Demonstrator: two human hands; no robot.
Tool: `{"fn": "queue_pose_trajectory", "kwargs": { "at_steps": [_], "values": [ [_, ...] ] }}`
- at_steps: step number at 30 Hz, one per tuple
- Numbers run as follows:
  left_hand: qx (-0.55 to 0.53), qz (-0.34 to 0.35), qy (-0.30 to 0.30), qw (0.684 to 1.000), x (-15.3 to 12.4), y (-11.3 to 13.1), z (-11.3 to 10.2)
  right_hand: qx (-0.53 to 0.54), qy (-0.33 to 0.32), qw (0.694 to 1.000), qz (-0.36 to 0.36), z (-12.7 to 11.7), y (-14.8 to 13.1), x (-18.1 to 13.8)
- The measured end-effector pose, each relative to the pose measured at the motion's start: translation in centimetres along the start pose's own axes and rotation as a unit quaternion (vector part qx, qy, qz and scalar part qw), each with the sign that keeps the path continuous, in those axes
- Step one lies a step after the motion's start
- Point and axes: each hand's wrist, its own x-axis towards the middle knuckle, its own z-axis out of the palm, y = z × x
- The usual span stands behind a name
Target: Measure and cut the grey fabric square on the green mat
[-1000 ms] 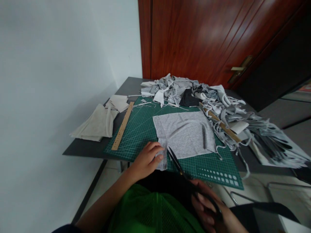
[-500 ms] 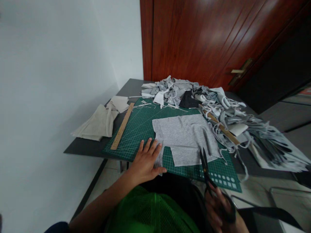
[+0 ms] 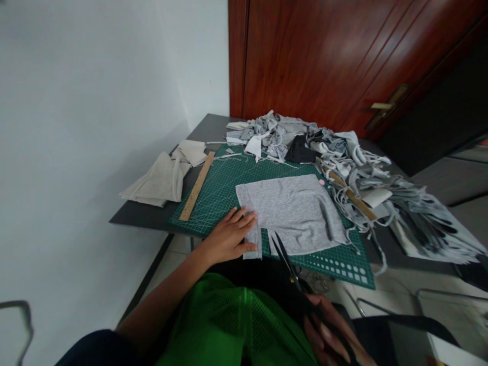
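Note:
A grey fabric piece (image 3: 293, 208) lies on the green cutting mat (image 3: 224, 185), with a slit running in from its near edge. My left hand (image 3: 231, 236) rests flat, fingers spread, on the narrow left strip of the fabric. In my right hand (image 3: 331, 330) is a pair of black scissors (image 3: 287, 264), gripped by the handles. Their blades stand slightly apart, tips pointing to the near edge of the fabric just right of the slit. I cannot tell whether the tips touch the cloth.
A wooden ruler (image 3: 197, 185) lies at the mat's left, beside folded beige cloth (image 3: 160, 180). Heaped fabric scraps (image 3: 274, 134) fill the back and right side, with a wooden strip (image 3: 351, 195) among them. Stacked grey fabric (image 3: 438, 223) sits at the far right. A wall stands left.
The scissors have moved left, from over the fabric's near right part to beside the slit. The fabric's near part lies straighter, and my left hand stays on the strip. The view has shifted slightly.

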Motion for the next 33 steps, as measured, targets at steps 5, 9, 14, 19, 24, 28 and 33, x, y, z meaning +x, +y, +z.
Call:
{"fn": "queue_pose_trajectory", "kwargs": {
  "at_steps": [5,9,14,19,24,28,33],
  "values": [
    [0.049,-0.017,-0.013,0.999,-0.5,-0.1,0.7,-0.034,-0.010,0.999,0.024,0.7,-0.4,2.1],
    [0.069,-0.022,0.001,0.997,-1.0,0.1,1.4,-0.055,0.000,0.998,0.028,2.4,-1.4,3.0],
    [0.068,-0.022,0.017,0.997,-1.1,0.0,1.9,-0.062,0.002,0.998,0.009,4.9,-2.9,4.5],
    [0.053,-0.017,0.030,0.998,-1.2,0.0,2.1,-0.069,-0.005,0.998,-0.008,5.8,-3.0,5.9],
    [0.041,-0.022,0.035,0.998,-1.2,0.1,2.3,-0.078,0.000,0.997,-0.014,5.6,-2.6,6.8],
    [0.038,-0.024,0.031,0.999,-1.2,0.2,2.3,-0.096,0.000,0.995,-0.012,5.7,-2.7,7.0],
    [0.030,-0.031,0.019,0.999,-1.2,0.2,2.2,-0.125,0.000,0.992,-0.020,6.2,-3.0,7.0]
  ]
}}
